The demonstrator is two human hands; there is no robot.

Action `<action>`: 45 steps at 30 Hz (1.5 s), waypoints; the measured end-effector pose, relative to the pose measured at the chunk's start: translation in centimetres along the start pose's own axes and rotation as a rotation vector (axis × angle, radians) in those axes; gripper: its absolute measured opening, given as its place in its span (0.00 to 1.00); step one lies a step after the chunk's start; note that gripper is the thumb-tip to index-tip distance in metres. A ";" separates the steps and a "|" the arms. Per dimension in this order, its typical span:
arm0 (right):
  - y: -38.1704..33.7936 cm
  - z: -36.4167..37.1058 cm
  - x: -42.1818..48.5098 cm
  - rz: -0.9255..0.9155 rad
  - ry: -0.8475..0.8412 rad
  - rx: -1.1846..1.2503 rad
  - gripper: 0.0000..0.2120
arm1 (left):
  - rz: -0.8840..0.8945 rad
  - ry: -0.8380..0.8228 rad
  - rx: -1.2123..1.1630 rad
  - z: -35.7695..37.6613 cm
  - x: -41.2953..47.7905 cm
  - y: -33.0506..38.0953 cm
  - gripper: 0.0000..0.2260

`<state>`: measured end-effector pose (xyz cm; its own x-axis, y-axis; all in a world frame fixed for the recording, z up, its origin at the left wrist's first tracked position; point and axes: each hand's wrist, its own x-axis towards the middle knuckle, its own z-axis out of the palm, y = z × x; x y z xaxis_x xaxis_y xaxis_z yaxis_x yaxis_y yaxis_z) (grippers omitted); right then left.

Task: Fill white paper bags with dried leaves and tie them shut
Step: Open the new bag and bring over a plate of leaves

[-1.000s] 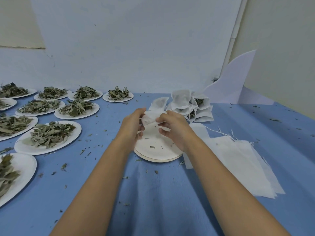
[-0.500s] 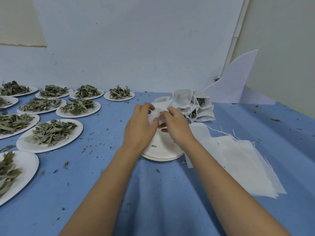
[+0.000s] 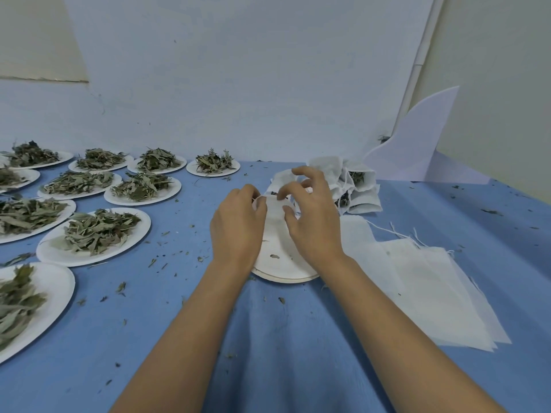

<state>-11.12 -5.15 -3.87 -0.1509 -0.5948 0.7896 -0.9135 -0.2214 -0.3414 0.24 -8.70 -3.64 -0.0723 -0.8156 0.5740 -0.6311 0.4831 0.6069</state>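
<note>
Your left hand grips the bag over the bare plate at twelve o'clock while your right hand pinches its top, likely tying; filled bags lie at one o'clock, but flat bags and leaf plates remain.

Blue tablecloth (creased), curved white board

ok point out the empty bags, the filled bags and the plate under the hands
empty bags [image 3: 432,290], head view, middle of the top sheet
filled bags [image 3: 364,201], head view, side of the front bag
plate [image 3: 286,268], head view, bare near part
</note>
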 end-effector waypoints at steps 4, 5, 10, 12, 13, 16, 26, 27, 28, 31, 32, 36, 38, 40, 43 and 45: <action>-0.1 0.1 0.0 -0.022 0.000 -0.107 0.08 | 0.045 0.000 0.018 -0.1 0.0 0.1 0.08; -0.1 0.2 0.1 -0.002 -0.038 -0.134 0.08 | 0.055 -0.007 0.009 -0.1 -0.1 0.2 0.08; 0.0 0.4 0.4 0.083 -0.228 -0.343 0.12 | 0.127 -0.021 0.057 0.0 -0.2 0.0 0.07; 0.0 0.6 0.4 0.116 -0.259 -0.380 0.13 | 0.143 -0.015 0.091 -0.2 -0.1 -0.4 0.08; -0.1 0.7 0.5 0.123 -0.275 -0.386 0.14 | 0.145 -0.018 0.098 -0.3 0.1 -0.6 0.08; -0.7 1.5 1.7 0.121 -0.371 -0.307 0.15 | 0.128 -0.007 0.066 -0.7 1.0 -1.3 0.09; -0.9 11.9 12.5 0.528 -0.459 0.375 0.12 | -0.233 0.304 -0.199 -3.3 12.8 -8.6 0.09; -0.3 13.6 12.9 0.418 -0.595 0.159 0.14 | -0.266 0.337 -0.243 -3.4 13.8 -9.2 0.09; 0.2 15.2 13.3 0.296 -0.720 -0.029 0.15 | -0.295 0.370 -0.277 -3.4 14.8 -9.8 0.09; 1.2 19.3 14.0 0.054 -0.921 -0.329 0.17 | -0.351 0.426 -0.314 -3.0 17.3 -11.4 0.08; 1.5 20.5 14.1 0.025 -0.945 -0.369 0.17 | -0.359 0.431 -0.317 -2.8 17.8 -11.9 0.08; 2.3 23.7 14.4 -0.028 -1.013 -0.483 0.21 | -0.358 0.429 -0.335 -1.5 18.6 -13.4 0.06; 2.6 24.4 14.7 -0.036 -1.003 -0.476 0.22 | -0.354 0.429 -0.348 -1.1 18.5 -13.9 0.05; 2.9 24.8 14.9 -0.046 -1.001 -0.476 0.22 | -0.360 0.430 -0.348 -0.7 18.4 -14.2 0.05; 3.1 25.0 15.2 -0.070 -1.009 -0.490 0.22 | -0.364 0.425 -0.329 -0.4 18.3 -14.2 0.06; 3.1 24.8 15.0 -0.099 -0.994 -0.499 0.22 | -0.362 0.418 -0.332 -0.4 18.3 -14.1 0.05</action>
<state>-6.85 -33.94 -5.74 0.0966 -0.9947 -0.0337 -0.9878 -0.1000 0.1195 8.14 -30.33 -1.40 0.4500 -0.7847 0.4263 -0.2819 0.3281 0.9016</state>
